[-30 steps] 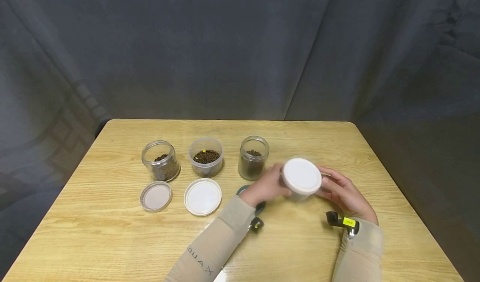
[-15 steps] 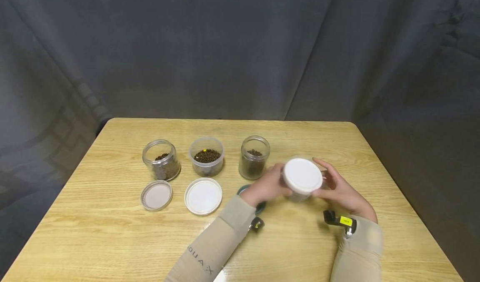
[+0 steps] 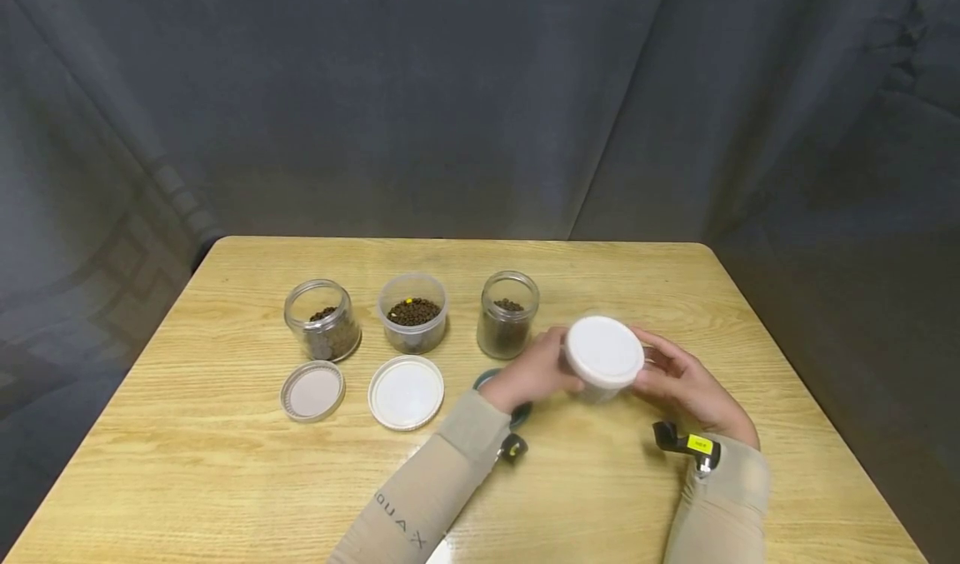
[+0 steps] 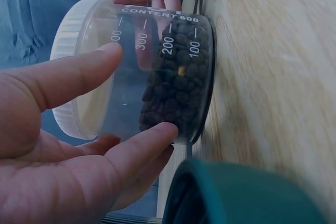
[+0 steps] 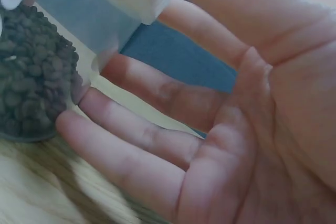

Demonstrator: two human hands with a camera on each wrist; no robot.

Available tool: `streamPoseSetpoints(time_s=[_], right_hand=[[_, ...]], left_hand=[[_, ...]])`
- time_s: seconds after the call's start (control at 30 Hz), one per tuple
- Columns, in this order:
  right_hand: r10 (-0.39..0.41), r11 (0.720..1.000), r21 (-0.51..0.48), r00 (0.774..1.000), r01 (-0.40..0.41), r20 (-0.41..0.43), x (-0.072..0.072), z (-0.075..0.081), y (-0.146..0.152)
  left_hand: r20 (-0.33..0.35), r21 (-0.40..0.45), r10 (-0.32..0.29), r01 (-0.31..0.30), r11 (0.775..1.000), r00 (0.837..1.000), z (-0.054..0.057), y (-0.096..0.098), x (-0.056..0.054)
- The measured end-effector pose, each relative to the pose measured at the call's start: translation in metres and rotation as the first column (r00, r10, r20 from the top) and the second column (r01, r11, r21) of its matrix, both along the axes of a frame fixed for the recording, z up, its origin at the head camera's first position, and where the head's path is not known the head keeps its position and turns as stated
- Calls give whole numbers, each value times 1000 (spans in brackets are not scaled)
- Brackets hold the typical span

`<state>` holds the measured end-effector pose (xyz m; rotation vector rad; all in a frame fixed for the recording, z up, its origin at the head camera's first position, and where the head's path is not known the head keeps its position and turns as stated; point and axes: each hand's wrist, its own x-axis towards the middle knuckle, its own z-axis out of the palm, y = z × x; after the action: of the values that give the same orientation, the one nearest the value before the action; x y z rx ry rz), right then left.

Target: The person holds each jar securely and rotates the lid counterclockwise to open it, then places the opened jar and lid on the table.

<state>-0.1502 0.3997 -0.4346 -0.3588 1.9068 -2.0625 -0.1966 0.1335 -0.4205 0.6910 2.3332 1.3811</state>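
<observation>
A clear plastic tub (image 4: 134,95) with a white lid (image 3: 604,349), printed measuring marks and dark pellets (image 5: 31,77) inside is between my two hands, tilted slightly in the head view. My left hand (image 3: 534,372) grips its left side, the thumb high near the lid and the fingertips lower down by the pellets. From the other side my right hand (image 3: 693,393) holds it, long fingers reaching round the wall and thumb toward the near side. The tub's base shows close over the tabletop in the left wrist view. Behind my left wrist a teal lid (image 3: 521,416) is partly hidden.
Behind the hands stand an open glass jar (image 3: 506,326), an open plastic tub (image 3: 415,336) and a wide glass jar (image 3: 330,339), all holding dark pellets. A beige lid (image 3: 312,391) and a white lid (image 3: 406,392) lie in front on the wooden table (image 3: 187,464).
Half a second ago my right fingers were spread farther up and back; they have come down against the tub again. My left hand and the tub have hardly moved.
</observation>
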Motion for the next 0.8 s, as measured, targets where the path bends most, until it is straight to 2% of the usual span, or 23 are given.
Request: streamPoseSetpoints(time_s=[0.17,0.33,0.47,0.6,0.7,0.8], right_hand=[[-2,1000,-20,1000,2,-19,0,-1,3],[-20,1000,14,999,20,-42,0,-1,4],[-23,998,54,1000,23,-8,1,2,3],[-4,982,190,1000,6,-13,1,10,-3],[-6,943,331,999,21,-48,0,16,-9],[-21,914,404,998,45,-63,0,20,-13]], left_hand=[[-4,0,-3,3,1000,1000,0,0,0],[-4,3,-4,4,1000,1000,-1,1,0],[-4,-8,-4,4,1000,1000,-1,0,1],[-2,-17,-5,5,1000,1000,-1,1,1],[-1,-16,-3,3,1000,1000,-1,1,2],[1,-14,-3,3,1000,1000,0,1,2]])
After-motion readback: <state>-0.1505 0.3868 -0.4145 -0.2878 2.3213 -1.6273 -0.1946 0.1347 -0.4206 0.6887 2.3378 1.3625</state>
